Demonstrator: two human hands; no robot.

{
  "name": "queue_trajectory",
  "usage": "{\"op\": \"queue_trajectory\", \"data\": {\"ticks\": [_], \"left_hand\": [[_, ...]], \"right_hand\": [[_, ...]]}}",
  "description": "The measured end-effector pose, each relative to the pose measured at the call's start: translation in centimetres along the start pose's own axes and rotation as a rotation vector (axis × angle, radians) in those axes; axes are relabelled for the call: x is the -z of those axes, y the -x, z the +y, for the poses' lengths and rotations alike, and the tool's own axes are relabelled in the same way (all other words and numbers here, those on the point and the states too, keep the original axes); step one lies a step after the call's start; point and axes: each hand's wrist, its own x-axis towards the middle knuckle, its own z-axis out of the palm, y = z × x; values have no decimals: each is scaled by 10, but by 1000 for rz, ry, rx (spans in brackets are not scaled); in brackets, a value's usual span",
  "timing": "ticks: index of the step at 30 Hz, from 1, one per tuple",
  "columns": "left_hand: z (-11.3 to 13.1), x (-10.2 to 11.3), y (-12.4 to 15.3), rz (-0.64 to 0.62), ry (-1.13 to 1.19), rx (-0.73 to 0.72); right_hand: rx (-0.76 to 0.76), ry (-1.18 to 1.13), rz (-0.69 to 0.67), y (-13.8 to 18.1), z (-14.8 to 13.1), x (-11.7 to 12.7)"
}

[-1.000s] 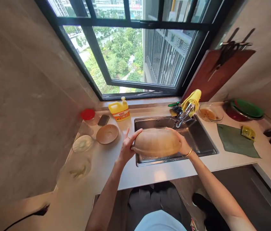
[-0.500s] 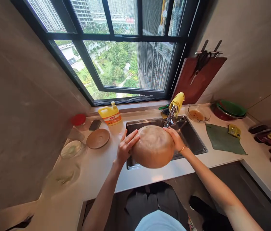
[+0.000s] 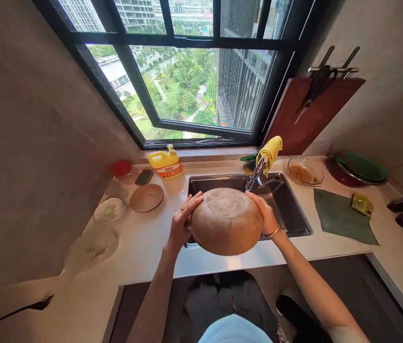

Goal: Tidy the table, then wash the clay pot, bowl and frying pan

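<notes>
Over the sink (image 3: 303, 224) I hold a large tan bowl or pot (image 3: 226, 224), its rounded underside turned up toward me. Wet marks and small drops show on that base. My left hand (image 3: 183, 220) grips the left side, fingers resting along its upper edge. On the opposite side my right hand (image 3: 265, 215) is closed round the rim, a bracelet at the wrist. Just behind the vessel stands the chrome faucet (image 3: 256, 174) with a yellow cloth (image 3: 271, 151) draped over it. The inside of the vessel is hidden from view.
Left of the sink are a yellow detergent jug (image 3: 167, 164), a tan lid-like dish (image 3: 146, 197) and clear bowls (image 3: 108, 209). To the right lie a glass bowl (image 3: 305, 172), a green cloth (image 3: 342, 216) and a green basin (image 3: 362, 167). A red cutting board (image 3: 316, 114) hangs behind.
The vessel has tilted a little and come slightly nearer to me, still between both hands. My left fingers lie flatter against its side. The camera view has shifted slightly.
</notes>
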Motion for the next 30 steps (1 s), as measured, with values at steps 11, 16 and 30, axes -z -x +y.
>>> {"op": "queue_trajectory", "data": {"ticks": [11,16,30], "left_hand": [[-5,-9,35,29,18,362],[34,15,0,256,3,-5],[-5,-15,43,283,82,352]], "right_hand": [[-39,-61,-163,6,16,-20],[242,3,73,-26,-16,7],[30,-3,121,6,14,-48]]}}
